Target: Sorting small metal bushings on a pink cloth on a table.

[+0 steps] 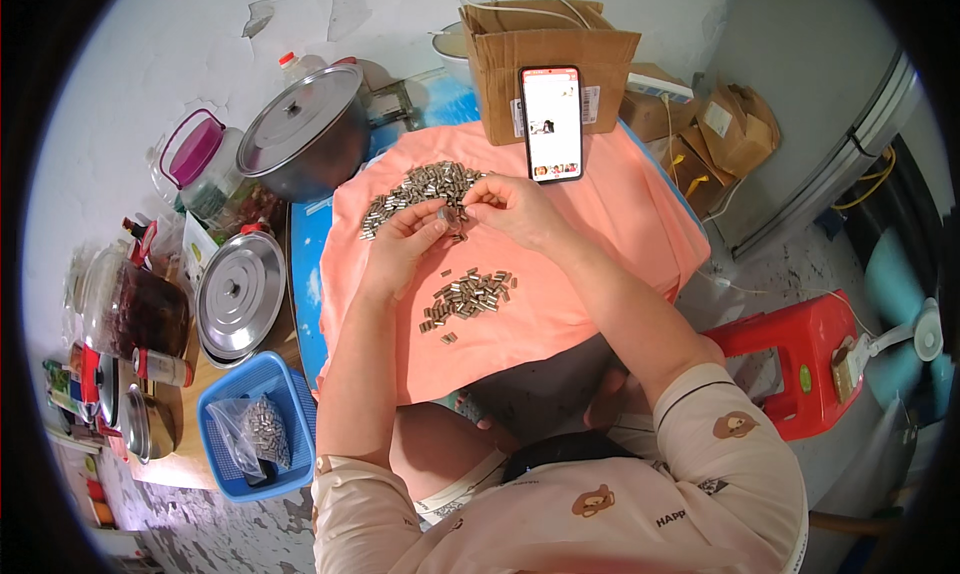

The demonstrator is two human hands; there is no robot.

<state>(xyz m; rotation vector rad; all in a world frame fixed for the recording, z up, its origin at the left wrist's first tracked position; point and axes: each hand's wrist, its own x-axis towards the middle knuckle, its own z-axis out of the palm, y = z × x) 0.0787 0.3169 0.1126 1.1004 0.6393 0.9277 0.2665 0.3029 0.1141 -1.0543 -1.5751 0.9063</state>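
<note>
Over the near edge of a heap of small silvery metal cylinders [425, 186], my two hands are close together with their fingertips pinched. My left hand [405, 239] is closed on a small metal piece [445, 215], partly covered by the fingers. My right hand [515, 212] pinches with thumb and forefinger just to the right of it; whatever is between those tips is too small to make out. Nearer to me lies a second, smaller pile of metal cylinders [470, 296], some loose at its edges. Both piles rest on a salmon-pink cloth [570, 294].
A lit phone [552, 124] leans against a cardboard box [550, 54] at the back. Left stand a lidded pot [305, 124], a metal lid [240, 296] and a blue basket [225, 464] with a bag of metal pieces [265, 429]. Right are a red stool [800, 374] and a fan [915, 334].
</note>
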